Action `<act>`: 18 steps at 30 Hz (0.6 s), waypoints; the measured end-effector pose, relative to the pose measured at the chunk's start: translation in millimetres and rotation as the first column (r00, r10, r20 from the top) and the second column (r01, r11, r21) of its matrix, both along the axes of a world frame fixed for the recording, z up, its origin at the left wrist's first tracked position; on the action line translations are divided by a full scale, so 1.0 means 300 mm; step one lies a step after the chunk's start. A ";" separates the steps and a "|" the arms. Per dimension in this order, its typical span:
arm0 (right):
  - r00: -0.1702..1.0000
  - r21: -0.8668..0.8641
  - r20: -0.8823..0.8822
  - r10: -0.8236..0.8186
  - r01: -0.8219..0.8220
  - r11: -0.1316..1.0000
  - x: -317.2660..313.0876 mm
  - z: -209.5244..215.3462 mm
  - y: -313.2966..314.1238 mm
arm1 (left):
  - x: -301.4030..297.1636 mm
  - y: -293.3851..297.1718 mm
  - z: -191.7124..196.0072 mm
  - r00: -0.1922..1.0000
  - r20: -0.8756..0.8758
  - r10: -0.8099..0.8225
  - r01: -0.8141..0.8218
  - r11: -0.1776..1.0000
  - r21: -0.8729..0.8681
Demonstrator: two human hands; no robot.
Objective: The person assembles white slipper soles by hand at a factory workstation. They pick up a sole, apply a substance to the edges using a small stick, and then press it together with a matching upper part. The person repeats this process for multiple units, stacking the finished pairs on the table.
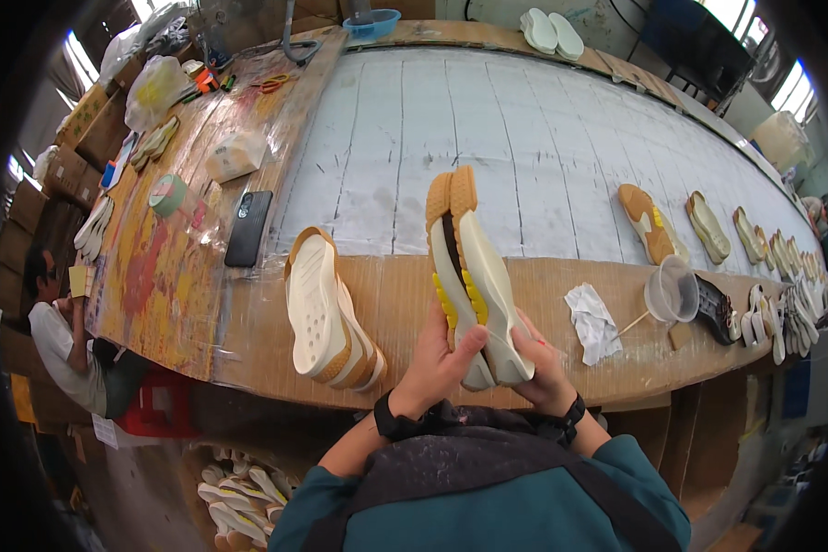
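A pair of shoe soles [492,271], white with tan toe ends and yellow side pieces, is held upright between my two hands, their sides facing each other. My left hand [437,359] is closed round the lower left side, its thumb pressed near the heel. From the other side my right hand [545,366] grips the lower right edge; some of its fingers are hidden behind the sole. To the left, a stack of cream and tan soles [317,308] lies on the cardboard-covered table edge [414,382], apart from my left hand.
Right of my hands lie a crumpled white tissue [594,322], a clear plastic tub [672,290] and a row of soles [708,230]. A phone [248,228] and green tape roll [167,195] rest on the stained left table [147,276]. A person [64,340] sits far left.
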State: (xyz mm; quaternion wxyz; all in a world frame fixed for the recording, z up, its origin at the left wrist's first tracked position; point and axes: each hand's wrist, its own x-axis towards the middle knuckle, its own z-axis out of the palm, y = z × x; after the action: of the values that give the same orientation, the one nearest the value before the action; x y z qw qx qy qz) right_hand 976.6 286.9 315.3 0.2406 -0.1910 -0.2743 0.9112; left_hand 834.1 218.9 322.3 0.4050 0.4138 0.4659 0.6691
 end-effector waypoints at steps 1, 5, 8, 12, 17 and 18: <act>0.997 0.095 0.057 -0.043 0.038 0.995 0.003 0.003 0.006 | -0.004 0.004 -0.005 1.000 0.005 0.011 -0.011 1.000 -0.023; 0.943 0.725 0.204 -0.265 0.036 0.688 0.012 0.071 0.054 | -0.017 0.027 0.021 0.911 0.407 0.072 -0.038 0.995 -0.091; 0.936 0.956 0.085 -0.342 0.020 0.292 0.011 0.146 0.061 | -0.019 0.033 0.007 0.791 0.607 0.075 0.005 0.992 -0.129; 0.881 0.975 0.001 -0.472 0.104 0.197 -0.027 0.152 0.026 | -0.007 0.053 -0.033 0.714 0.700 0.024 0.039 0.997 -0.073; 0.874 0.960 0.038 -0.485 0.103 0.260 -0.049 0.133 0.008 | -0.014 0.051 -0.022 0.764 0.645 0.032 0.035 0.995 -0.091; 0.896 0.943 -0.010 -0.444 0.156 0.293 -0.041 0.130 0.008 | -0.015 0.051 -0.015 0.767 0.641 0.030 0.041 0.994 -0.097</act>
State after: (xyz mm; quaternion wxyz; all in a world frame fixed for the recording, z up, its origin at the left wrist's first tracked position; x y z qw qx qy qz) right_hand 964.2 289.4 354.3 0.4358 -0.1845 -0.7262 0.4986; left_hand 829.6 234.1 317.8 0.5628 0.1401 0.3329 0.7435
